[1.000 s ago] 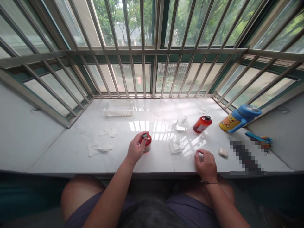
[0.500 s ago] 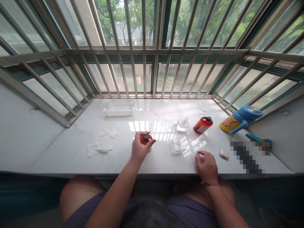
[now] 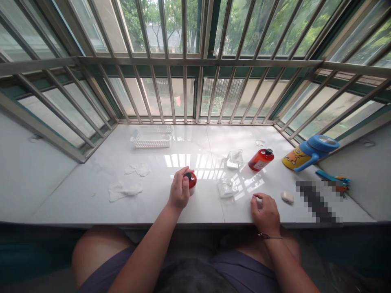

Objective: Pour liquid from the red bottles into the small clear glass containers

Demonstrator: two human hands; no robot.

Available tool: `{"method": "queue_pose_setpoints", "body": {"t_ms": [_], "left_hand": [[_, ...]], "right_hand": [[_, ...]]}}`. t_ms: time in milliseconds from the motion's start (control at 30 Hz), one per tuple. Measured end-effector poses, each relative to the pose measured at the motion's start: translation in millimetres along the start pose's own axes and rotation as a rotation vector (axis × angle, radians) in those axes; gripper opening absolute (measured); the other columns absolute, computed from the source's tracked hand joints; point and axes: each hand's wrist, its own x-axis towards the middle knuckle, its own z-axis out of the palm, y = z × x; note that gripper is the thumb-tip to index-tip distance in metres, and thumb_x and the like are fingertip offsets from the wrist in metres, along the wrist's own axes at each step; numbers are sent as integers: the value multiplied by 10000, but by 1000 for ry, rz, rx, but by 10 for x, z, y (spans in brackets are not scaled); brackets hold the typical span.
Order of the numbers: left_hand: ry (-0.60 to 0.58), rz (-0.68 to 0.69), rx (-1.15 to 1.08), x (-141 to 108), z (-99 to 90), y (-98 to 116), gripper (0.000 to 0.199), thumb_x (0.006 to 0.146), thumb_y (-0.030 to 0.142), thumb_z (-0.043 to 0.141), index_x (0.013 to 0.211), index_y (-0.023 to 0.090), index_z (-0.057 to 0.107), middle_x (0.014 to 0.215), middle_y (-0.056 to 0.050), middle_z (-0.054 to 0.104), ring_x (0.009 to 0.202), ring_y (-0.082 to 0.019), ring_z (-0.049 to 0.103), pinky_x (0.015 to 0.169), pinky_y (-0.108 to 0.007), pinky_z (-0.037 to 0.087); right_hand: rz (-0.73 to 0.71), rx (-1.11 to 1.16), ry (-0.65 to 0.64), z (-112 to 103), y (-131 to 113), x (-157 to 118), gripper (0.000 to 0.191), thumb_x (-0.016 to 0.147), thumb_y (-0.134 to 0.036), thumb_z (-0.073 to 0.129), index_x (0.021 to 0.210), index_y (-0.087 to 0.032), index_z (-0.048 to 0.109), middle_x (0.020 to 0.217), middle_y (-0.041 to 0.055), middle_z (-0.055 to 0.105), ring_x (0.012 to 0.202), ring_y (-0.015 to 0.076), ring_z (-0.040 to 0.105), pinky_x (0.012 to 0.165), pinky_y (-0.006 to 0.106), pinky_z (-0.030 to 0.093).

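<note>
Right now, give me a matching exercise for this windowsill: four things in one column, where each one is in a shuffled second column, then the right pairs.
Things:
1. White plastic mesh basket
2. Orange-red bottle with black cap
3. Crumpled white tissue
4. Round red container with black top

Places:
A. Gripped by the left hand
B. At the back of the white stone sill, by the window frame
C. At the front left of the sill, left of the hands
D. Between a clear glass bottle and a blue-lidded yellow cup

Pairs: 1-B, 2-D, 3-C, 4-A
</note>
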Motion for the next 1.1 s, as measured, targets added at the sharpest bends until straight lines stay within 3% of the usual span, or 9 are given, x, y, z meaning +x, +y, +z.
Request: {"method": "queue_pose_setpoints", "body": {"t_ms": [167,267,400,567,667,767,867,967,1100], "left_hand": [[110,-70,12,12,112,17,470,1008,546,717,1333,245,558,1185,-115,779,1148,-305,748,1053,-523,594],[128,-69,-17,-12,157,4,299,1103,461,574,1310,245,561,1192,-117,777,1157,-280,752,1042,-502,603],[99,-27,-93,-60,161,-38,343,1164,464,367,1350,237,546,1252,-156,758,1217,-282,741,1047,-505,615],[147,-23,-3,-55,181,-31,434,1034,519,690,1326,233,544,1207,-137,774,1157,-296,762,1033,-505,621],[146,-19,-20,-65,189,-37,302,1124,444,523,1337,232,547,1223,-140,768,1179,-278,756,1041,-497,613],[122,-10,-85,-84,187,-54,351,1166,452,364,1385,230,524,1241,-157,766,1209,-278,749,1042,-500,614],[136,2,-45,-82,195,-47,436,1088,534,579,1395,233,505,1216,-150,777,1185,-298,753,1047,-514,608],[168,-3,22,-74,207,-26,443,1039,466,696,1371,234,516,1199,-134,782,1154,-290,758,1045,-504,605],[142,6,-10,-87,197,-28,303,1162,393,399,1381,225,525,1236,-144,774,1207,-270,741,1049,-491,599]], "right_hand": [[-1,-3,0,-8,-14,14,125,1047,-317,575,1071,-206,627,990,93,713,894,270,639,896,416,512],[-4,-4,-3,-8,-15,16,127,1049,-317,572,1068,-205,627,980,91,711,887,267,636,889,412,512],[0,-3,-3,-5,-16,14,128,1049,-319,571,1066,-205,628,981,92,711,886,268,634,892,415,510],[2,-1,-3,-9,-22,16,123,1045,-314,575,1064,-206,628,981,92,712,882,266,637,889,414,512],[3,-4,-6,-9,-21,14,122,1045,-314,574,1061,-207,629,980,91,712,883,266,636,889,416,513],[5,-5,-8,-5,-17,10,127,1046,-320,572,1060,-207,629,980,93,709,892,271,637,891,419,512],[5,-6,-5,-2,-16,9,127,1046,-320,571,1060,-207,628,977,92,707,890,271,635,890,418,512],[1,-7,-5,-3,-18,10,123,1046,-317,571,1061,-207,625,976,88,706,885,266,635,888,413,512],[3,-5,-7,-2,-20,9,121,1044,-317,572,1056,-208,624,971,86,703,884,266,632,888,412,510]]}}
